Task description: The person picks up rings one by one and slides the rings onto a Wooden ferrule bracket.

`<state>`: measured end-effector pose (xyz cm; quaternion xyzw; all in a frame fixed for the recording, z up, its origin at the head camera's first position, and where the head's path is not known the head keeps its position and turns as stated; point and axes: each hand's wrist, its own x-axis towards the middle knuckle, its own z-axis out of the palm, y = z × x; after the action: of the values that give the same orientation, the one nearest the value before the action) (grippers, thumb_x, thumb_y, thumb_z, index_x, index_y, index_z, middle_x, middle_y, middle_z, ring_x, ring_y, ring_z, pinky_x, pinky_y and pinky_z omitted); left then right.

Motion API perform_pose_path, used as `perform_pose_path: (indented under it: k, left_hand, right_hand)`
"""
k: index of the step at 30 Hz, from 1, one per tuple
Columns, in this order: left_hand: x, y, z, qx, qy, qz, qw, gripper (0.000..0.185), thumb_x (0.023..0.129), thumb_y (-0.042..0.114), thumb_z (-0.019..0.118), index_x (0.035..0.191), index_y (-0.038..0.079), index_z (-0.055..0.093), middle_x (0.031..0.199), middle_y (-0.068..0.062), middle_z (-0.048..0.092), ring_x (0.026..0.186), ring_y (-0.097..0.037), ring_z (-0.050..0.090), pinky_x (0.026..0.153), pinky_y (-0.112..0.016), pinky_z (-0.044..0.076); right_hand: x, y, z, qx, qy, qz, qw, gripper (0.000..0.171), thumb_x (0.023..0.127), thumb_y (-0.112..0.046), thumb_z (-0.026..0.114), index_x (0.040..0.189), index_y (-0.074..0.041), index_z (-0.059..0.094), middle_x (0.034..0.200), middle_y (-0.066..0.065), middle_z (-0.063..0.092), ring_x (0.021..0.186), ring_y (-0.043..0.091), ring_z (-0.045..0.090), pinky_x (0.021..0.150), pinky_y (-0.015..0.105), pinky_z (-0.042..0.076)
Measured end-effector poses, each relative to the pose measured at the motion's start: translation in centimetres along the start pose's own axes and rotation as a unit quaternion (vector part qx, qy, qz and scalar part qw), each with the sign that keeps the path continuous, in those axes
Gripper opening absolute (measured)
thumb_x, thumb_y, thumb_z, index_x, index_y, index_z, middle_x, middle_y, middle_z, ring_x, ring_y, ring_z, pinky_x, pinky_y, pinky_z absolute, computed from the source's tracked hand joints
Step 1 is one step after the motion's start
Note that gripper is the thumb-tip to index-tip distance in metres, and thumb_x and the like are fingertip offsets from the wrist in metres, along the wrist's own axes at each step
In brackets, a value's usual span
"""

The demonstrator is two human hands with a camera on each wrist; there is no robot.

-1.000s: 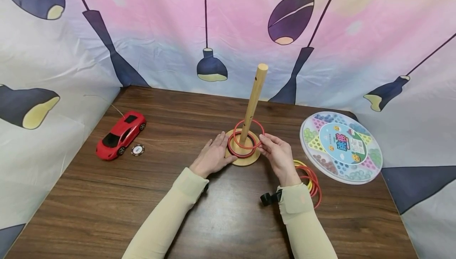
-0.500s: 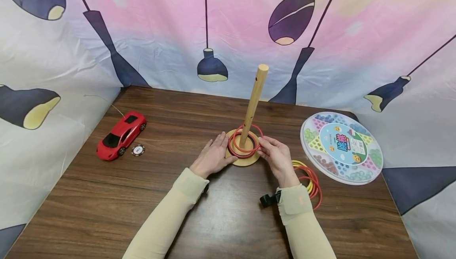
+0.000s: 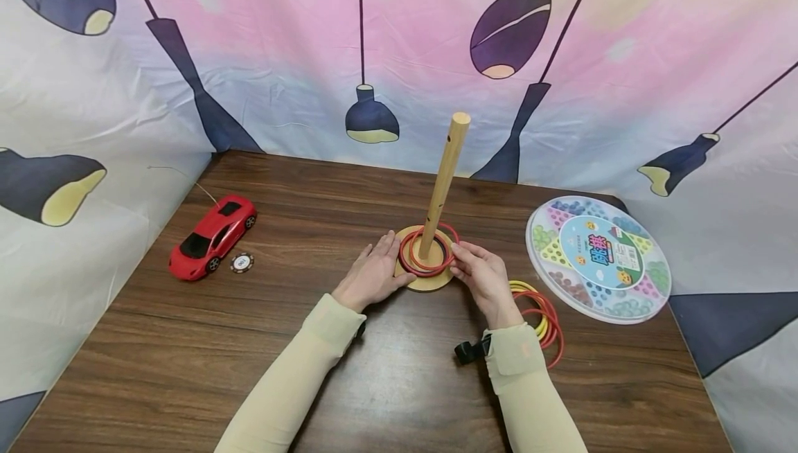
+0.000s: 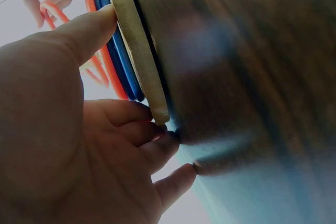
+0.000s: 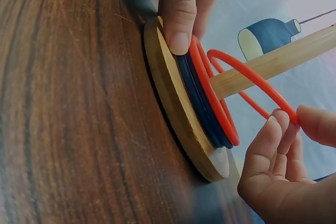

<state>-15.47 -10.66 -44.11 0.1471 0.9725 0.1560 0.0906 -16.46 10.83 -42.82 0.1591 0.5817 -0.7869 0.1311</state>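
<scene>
A round wooden base (image 3: 429,286) with an upright wooden peg (image 3: 446,172) stands mid-table. Around the peg, dark blue rings (image 5: 203,103) lie on the base with a red ring (image 5: 215,100) on top. My right hand (image 3: 486,280) pinches another red ring (image 5: 257,80) between thumb and fingers. That ring encircles the peg and sits tilted, its far side low over the stack and its held side raised. My left hand (image 3: 369,278) rests flat at the left of the base, fingers extended along its edge and thumb (image 5: 179,35) on the base beside the blue rings.
Loose red and yellow rings (image 3: 551,321) lie beside my right wrist. A round Chinese checkers board (image 3: 598,259) is at the right. On the left are a red toy car (image 3: 212,237) and a poker chip (image 3: 242,262). A printed cloth (image 3: 299,51) hangs behind the table.
The red ring in my right hand has come down the peg toward the stack, the hand shifting slightly with it. My left hand has stayed in place.
</scene>
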Motion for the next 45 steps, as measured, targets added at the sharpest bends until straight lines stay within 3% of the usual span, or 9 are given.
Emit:
perform_pose_path:
  k: [35, 45]
  left_hand:
    - [0.2, -0.1, 0.0, 0.001, 0.004, 0.004, 1.0000, 0.086, 0.095, 0.054, 0.054, 0.152, -0.004, 0.024, 0.159, -0.019, 0.018, 0.146, -0.024, 0.018, 0.116, -0.047, 0.020]
    - [0.2, 0.0, 0.1, 0.007, 0.000, 0.003, 1.0000, 0.085, 0.095, 0.053, 0.054, 0.152, -0.003, 0.024, 0.159, -0.018, 0.018, 0.147, -0.024, 0.018, 0.116, -0.048, 0.020]
  right_hand:
    - [0.4, 0.7, 0.2, 0.001, 0.000, 0.010, 1.000, 0.027, 0.094, -0.009, 0.064, 0.117, 0.002, 0.058, 0.077, 0.001, 0.064, 0.068, 0.009, 0.061, 0.067, 0.022, 0.053]
    - [0.5, 1.0, 0.3, -0.024, 0.005, 0.006, 1.000, 0.027, 0.094, -0.009, 0.064, 0.117, 0.003, 0.059, 0.074, 0.000, 0.064, 0.066, 0.008, 0.062, 0.066, 0.022, 0.054]
